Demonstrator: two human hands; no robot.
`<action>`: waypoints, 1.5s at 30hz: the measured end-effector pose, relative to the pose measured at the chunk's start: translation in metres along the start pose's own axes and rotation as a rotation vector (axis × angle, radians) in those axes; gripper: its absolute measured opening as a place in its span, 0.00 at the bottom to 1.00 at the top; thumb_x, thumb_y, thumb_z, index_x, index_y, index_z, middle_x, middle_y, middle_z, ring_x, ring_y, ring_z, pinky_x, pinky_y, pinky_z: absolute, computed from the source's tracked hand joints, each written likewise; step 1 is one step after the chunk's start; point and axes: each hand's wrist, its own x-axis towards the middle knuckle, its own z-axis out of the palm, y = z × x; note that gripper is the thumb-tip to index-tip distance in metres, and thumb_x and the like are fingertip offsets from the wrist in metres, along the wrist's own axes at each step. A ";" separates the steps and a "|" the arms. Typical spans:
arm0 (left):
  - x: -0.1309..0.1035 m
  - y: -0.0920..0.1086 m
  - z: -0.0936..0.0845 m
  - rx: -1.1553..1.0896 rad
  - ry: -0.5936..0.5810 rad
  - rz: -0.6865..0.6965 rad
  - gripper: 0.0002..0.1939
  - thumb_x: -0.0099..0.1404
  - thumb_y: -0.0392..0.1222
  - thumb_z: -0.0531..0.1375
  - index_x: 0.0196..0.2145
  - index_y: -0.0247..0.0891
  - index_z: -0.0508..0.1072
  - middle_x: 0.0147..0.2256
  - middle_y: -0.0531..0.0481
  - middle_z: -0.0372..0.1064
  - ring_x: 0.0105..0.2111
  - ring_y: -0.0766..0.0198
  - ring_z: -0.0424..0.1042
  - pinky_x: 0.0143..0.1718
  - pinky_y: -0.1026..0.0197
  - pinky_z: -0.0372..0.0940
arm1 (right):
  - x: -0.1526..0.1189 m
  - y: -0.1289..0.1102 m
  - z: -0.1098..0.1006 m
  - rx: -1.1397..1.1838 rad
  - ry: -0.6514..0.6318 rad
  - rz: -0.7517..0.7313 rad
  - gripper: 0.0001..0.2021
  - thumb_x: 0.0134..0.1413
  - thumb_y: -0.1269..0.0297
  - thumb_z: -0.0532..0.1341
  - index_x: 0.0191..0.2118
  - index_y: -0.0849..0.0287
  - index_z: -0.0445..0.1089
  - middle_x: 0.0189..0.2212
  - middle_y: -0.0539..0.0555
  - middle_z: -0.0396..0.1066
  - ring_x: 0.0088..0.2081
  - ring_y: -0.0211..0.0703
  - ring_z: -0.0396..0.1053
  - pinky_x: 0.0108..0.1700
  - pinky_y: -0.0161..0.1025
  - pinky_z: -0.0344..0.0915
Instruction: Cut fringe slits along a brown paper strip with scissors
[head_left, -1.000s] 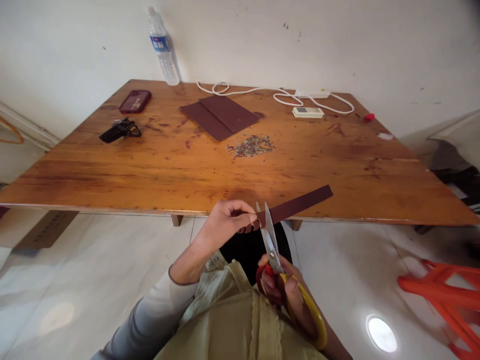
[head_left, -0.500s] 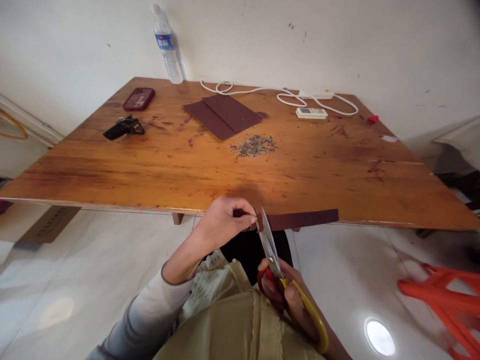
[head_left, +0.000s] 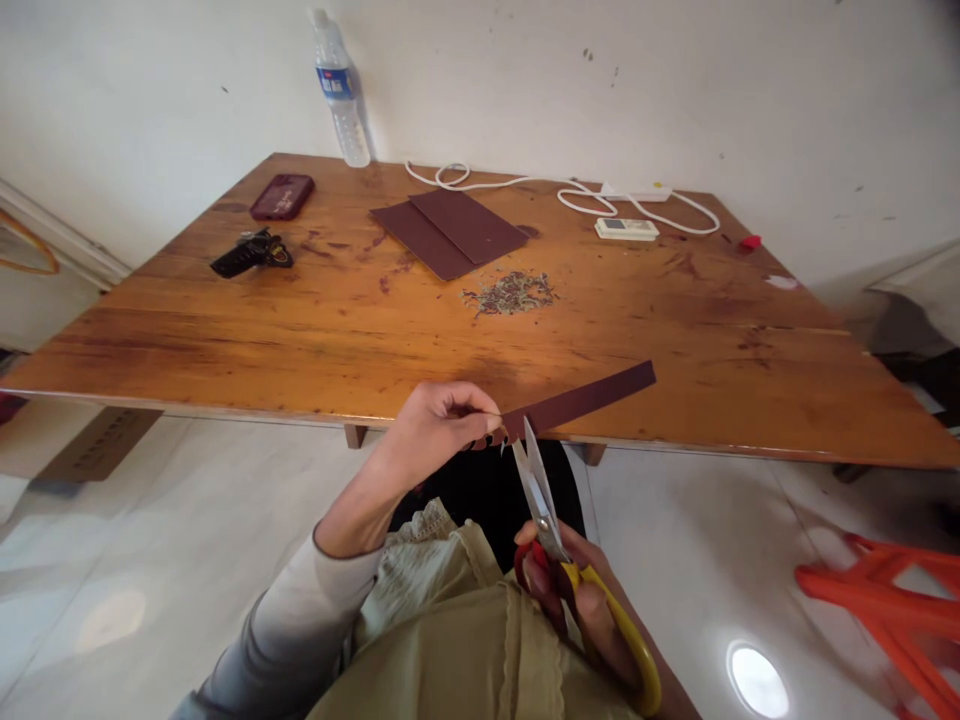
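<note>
My left hand (head_left: 442,425) pinches the near end of a long dark maroon strip (head_left: 592,398), which slants up and to the right over the table's front edge. In my right hand (head_left: 585,600) is a pair of scissors (head_left: 541,510) with one red and one yellow handle loop. The scissor blades are parted and point away from me, their tips at the strip just right of my left fingertips. Whether the strip lies between the blades I cannot tell. Beyond my hands lies a pile of small cut scraps (head_left: 511,293), and behind it two maroon sheets (head_left: 465,235) overlap.
On the wooden table (head_left: 300,340) are a plastic bottle (head_left: 341,95), a phone (head_left: 282,197), black keys (head_left: 251,253), a white remote (head_left: 627,230) and a white power strip (head_left: 636,192) with its cord. An orange stool (head_left: 885,590) stands on the floor at right.
The strip's far end has swung up and slightly left, so it now slants. My left hand has shifted a little left, away from the scissors. The scissors stay nearly in place.
</note>
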 end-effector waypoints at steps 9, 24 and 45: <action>0.002 -0.006 -0.005 -0.054 0.036 0.007 0.04 0.54 0.39 0.65 0.24 0.36 0.75 0.23 0.52 0.72 0.24 0.68 0.66 0.28 0.63 0.60 | -0.002 0.000 0.006 -0.017 0.074 -0.026 0.36 0.47 0.26 0.64 0.45 0.57 0.75 0.21 0.43 0.55 0.21 0.34 0.45 0.22 0.34 0.43; 0.007 -0.006 -0.003 -0.094 -0.039 -0.007 0.07 0.56 0.41 0.64 0.25 0.35 0.76 0.22 0.52 0.71 0.22 0.69 0.65 0.28 0.63 0.60 | -0.004 -0.003 0.001 0.003 0.047 -0.028 0.33 0.48 0.30 0.67 0.45 0.56 0.75 0.20 0.41 0.52 0.19 0.33 0.43 0.21 0.34 0.40; 0.009 0.011 -0.016 0.264 -0.222 0.020 0.08 0.61 0.34 0.57 0.25 0.36 0.71 0.24 0.53 0.69 0.26 0.67 0.67 0.31 0.63 0.60 | -0.010 -0.014 -0.008 0.002 -0.005 0.082 0.29 0.53 0.34 0.68 0.43 0.59 0.74 0.21 0.42 0.55 0.19 0.30 0.43 0.20 0.32 0.41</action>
